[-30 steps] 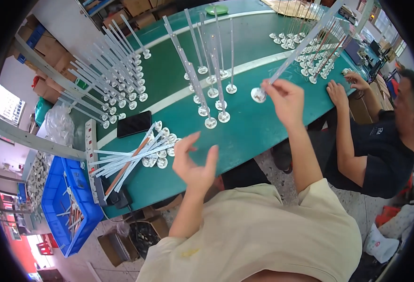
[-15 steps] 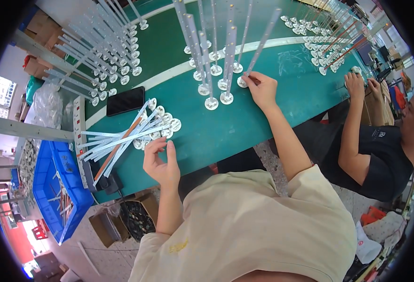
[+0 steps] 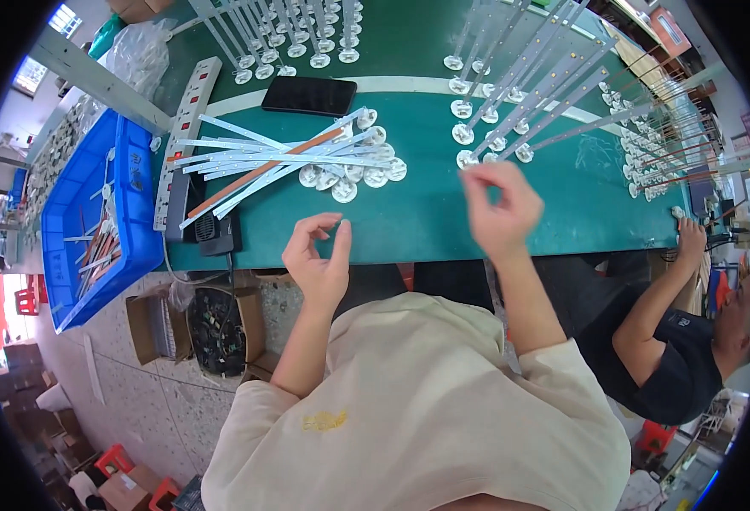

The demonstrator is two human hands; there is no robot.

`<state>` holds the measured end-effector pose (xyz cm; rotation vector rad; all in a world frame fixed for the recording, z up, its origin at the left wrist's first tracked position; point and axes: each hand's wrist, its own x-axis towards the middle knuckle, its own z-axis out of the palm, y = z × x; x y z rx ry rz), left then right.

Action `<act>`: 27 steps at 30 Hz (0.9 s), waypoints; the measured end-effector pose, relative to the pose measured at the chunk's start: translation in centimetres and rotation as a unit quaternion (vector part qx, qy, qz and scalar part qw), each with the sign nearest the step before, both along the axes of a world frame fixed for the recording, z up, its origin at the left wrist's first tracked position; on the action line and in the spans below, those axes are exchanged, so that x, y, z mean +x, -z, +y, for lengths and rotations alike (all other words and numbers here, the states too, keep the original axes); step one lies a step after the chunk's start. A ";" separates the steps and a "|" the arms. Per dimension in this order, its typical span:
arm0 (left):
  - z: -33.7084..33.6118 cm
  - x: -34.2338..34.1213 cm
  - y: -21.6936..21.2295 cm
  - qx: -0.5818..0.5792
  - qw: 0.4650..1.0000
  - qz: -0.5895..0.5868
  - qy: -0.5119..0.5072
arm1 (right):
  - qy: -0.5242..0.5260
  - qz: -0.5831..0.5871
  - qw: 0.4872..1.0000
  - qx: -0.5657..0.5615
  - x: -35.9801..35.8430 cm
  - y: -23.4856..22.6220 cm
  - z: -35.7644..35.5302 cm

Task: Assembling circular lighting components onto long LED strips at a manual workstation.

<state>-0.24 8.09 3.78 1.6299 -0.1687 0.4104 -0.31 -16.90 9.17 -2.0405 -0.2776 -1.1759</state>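
Note:
My left hand [image 3: 317, 260] hovers at the table's front edge, holding nothing, its fingers curled and the thumb apart. Just beyond it lies a loose pile of thin white LED strips [image 3: 255, 162] with round white bases [image 3: 344, 189] at their right ends. One orange-brown strip [image 3: 264, 170] crosses the pile. My right hand [image 3: 504, 209] is raised in front of a group of upright LED strips [image 3: 535, 64] on round bases [image 3: 462, 134]. Motion blurs its fingers, which overlap the nearest base in the view; whether they touch or hold anything I cannot tell.
A black phone [image 3: 309, 95] lies behind the pile, a power strip [image 3: 189, 128] to its left. More standing strips [image 3: 307, 25] fill the back. A blue bin [image 3: 136, 183] is at the left. At the right, a co-worker [image 3: 677, 358] sits near other standing strips [image 3: 647, 166].
The view has turned, so the table's things appear shifted. My right hand has come away from the strip base it was touching, toward me. My left hand stays near the pile.

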 end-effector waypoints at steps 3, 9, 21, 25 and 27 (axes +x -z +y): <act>0.4 -1.2 -0.2 0.006 1.000 0.008 0.001 | -0.048 0.119 0.991 0.026 3.9 -0.1 4.5; 2.3 -2.0 0.0 0.059 0.998 0.015 0.024 | -0.117 0.110 0.973 -0.165 12.9 1.0 9.3; 2.6 0.2 1.2 0.054 0.995 0.071 0.046 | -0.120 0.326 0.891 -0.293 11.7 0.7 9.8; 2.1 0.9 1.6 0.071 0.992 0.090 0.044 | -0.073 0.264 0.917 -0.290 12.5 4.0 11.1; 1.9 0.7 1.4 0.032 0.996 0.070 0.048 | -0.095 0.304 0.909 -0.269 11.5 2.3 11.6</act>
